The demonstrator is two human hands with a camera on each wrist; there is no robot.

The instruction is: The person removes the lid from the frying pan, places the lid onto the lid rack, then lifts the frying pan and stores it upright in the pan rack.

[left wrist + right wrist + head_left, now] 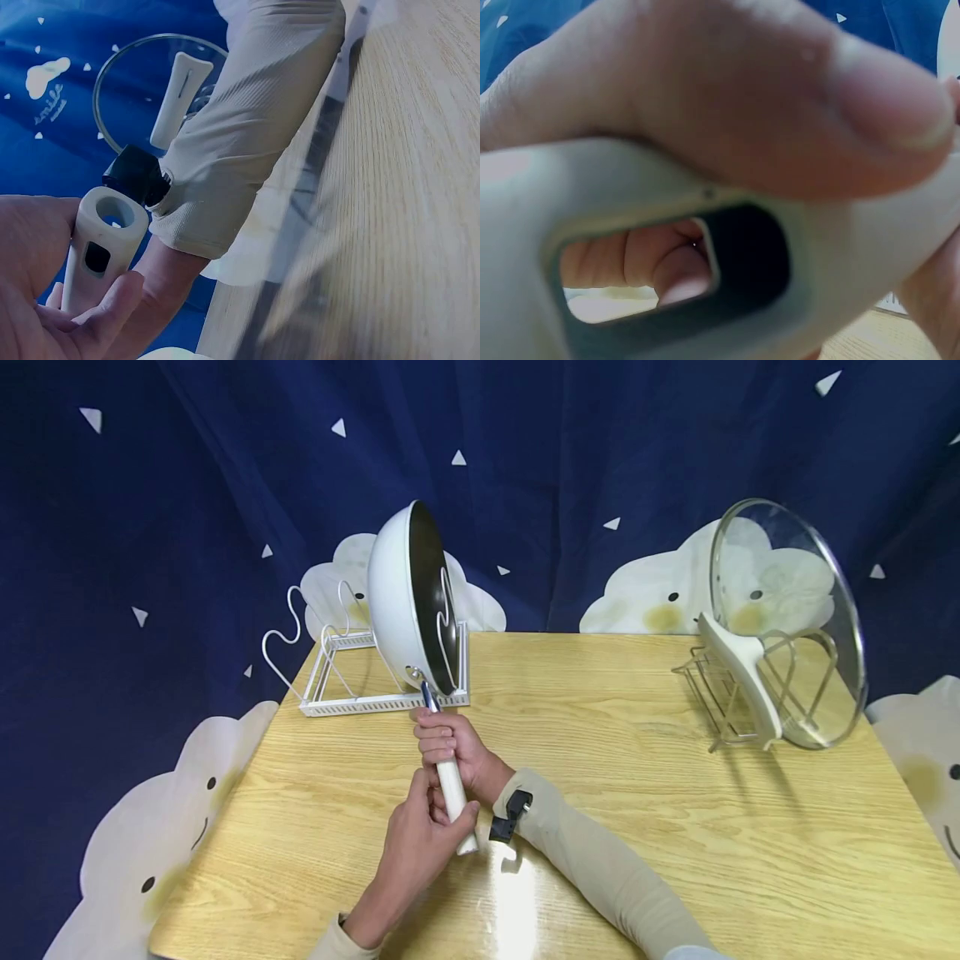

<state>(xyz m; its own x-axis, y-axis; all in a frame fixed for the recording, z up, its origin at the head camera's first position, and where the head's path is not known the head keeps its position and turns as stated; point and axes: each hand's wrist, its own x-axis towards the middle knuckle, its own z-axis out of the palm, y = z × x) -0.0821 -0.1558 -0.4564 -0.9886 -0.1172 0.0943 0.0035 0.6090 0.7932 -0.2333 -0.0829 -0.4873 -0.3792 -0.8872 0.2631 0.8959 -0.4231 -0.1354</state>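
A white wok [390, 602] with a dark inside stands on edge at the white wire rack [382, 702], one wavy divider showing in front of its inside. Its white handle [452, 785] points toward me. My right hand [453, 745] grips the handle close to the metal joint. Lower down, my left hand [420, 831] holds the handle near its end, thumb on one side and fingers on the other. In the left wrist view, a round hole shows in the handle end [109, 240]. The left thumb [780, 112] fills much of the right wrist view, across the handle.
At the right of the wooden table [585, 718], a glass lid [843, 610] with a long white handle leans upright in a thin metal stand [723, 727]. Behind the table hangs a dark blue curtain [540, 485] with clouds and triangles.
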